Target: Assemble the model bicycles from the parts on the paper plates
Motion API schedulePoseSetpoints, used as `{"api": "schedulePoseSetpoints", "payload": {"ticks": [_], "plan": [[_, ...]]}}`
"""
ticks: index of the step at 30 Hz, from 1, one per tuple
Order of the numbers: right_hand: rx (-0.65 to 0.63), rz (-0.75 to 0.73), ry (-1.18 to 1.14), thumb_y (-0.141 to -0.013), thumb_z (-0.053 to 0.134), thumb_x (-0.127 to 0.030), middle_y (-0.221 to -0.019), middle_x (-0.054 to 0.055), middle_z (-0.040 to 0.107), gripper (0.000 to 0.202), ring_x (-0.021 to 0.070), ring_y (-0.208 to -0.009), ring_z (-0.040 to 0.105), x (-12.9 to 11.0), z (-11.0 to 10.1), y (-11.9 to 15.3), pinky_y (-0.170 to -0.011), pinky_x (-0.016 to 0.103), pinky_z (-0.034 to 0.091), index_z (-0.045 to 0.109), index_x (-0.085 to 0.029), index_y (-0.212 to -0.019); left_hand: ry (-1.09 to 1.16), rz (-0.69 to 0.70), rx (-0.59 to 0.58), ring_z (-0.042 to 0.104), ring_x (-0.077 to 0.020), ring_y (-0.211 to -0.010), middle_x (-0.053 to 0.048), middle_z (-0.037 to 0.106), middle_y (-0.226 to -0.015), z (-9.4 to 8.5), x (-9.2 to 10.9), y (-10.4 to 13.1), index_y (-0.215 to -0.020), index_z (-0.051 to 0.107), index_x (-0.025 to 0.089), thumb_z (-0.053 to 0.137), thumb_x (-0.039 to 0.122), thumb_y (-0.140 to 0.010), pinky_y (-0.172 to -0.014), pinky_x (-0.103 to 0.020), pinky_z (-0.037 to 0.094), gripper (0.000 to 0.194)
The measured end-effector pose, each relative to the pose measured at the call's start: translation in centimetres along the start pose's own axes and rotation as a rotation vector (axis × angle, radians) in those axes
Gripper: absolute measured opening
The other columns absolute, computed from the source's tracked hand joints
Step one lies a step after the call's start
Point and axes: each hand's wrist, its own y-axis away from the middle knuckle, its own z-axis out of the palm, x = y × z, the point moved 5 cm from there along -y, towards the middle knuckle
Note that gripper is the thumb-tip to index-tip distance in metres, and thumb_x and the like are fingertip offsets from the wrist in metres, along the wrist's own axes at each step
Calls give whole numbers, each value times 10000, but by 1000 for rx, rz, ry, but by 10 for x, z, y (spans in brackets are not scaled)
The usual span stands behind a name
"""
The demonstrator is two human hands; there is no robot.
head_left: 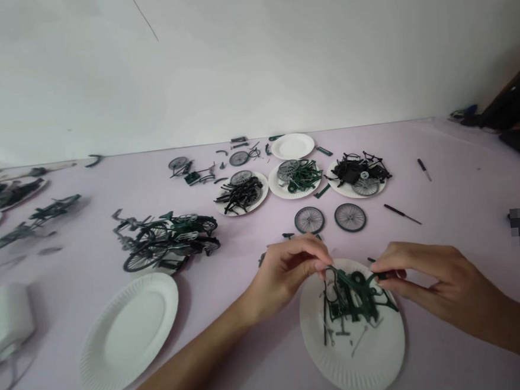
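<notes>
Over a white paper plate [357, 372] full of dark green and black model bicycle parts [356, 298], both my hands are at work. My left hand [289, 270] pinches the end of a thin dark green bicycle part [332, 271] at the plate's upper left. At the upper right, my right hand [430, 272] is closed round a small dark piece [384, 275], mostly hidden by the fingers. Thin rods and a small metal pin [360, 340] lie lower on the plate. Just beyond the hands, two spoked wheels [309, 220] rest flat on the table.
Further plates of parts [242, 193] stand behind. Assembled model bicycles [169, 240] lie to the left, beside a tilted paper plate [131, 334]. Two screwdrivers [402, 213] lie at the right. A white box with a cable [5, 317] is at the left edge.
</notes>
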Motion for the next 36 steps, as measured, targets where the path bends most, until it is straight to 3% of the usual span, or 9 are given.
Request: {"api": "schedulePoseSetpoints", "payload": {"ticks": [4, 9, 18, 26, 30, 33, 36], "plan": [[25, -22, -20, -962, 720, -251, -788, 2, 763, 42, 112, -635, 713, -2, 9, 1, -596, 175, 566, 714, -212, -975, -81, 18, -71, 687, -135, -794, -100, 711, -931, 8, 1, 4, -930, 788, 143, 745, 266, -953, -736, -260, 606, 132], [34, -134, -79, -958, 722, -201, -750, 7, 734, 50, 110, -604, 695, -5, 19, 2, -581, 178, 561, 701, -194, -1003, -147, 87, -128, 716, -148, -839, -99, 748, -907, 17, 3, 6, -869, 780, 149, 814, 140, -868, -794, -265, 606, 36], [26, -252, -121, -976, 673, -118, -895, 54, 811, 163, 134, -765, 778, -10, 27, 3, -710, 182, 622, 721, -180, -1119, -204, 229, -78, 761, -169, -797, -105, 790, -874, 23, 13, 10, -835, 775, 151, 834, 78, -823, -749, -276, 651, 95], [-23, -204, -231, -960, 690, -118, -933, 63, 819, 221, 141, -808, 788, -3, 31, 3, -735, 183, 635, 781, -190, -1147, -212, 263, -88, 765, -162, -819, -102, 790, -891, 26, 10, 12, -845, 754, 137, 819, 48, -826, -759, -249, 647, 112], [-83, -96, -273, -976, 688, -180, -894, 60, 819, 150, 140, -771, 781, -1, 34, 5, -717, 179, 618, 797, -199, -1077, -233, 301, -115, 766, -161, -845, -101, 788, -899, 27, 12, 13, -870, 747, 129, 822, 46, -823, -774, -236, 641, 121], [-100, 223, -351, -894, 771, -226, -828, 26, 815, 45, 152, -725, 777, 10, 38, 8, -688, 195, 614, 761, -222, -938, -319, 358, -169, 766, -178, -900, -124, 795, -954, 30, 16, 14, -958, 750, 121, 786, 67, -868, -792, -252, 639, 111], [-153, 525, -455, -793, 816, -240, -838, 12, 815, 165, 183, -778, 785, 19, 45, 13, -709, 237, 621, 701, -242, -911, -464, 423, -258, 758, -189, -944, -130, 803, -993, 35, 19, 16, -1074, 738, 114, 733, 72, -918, -847, -281, 622, 162]]}}
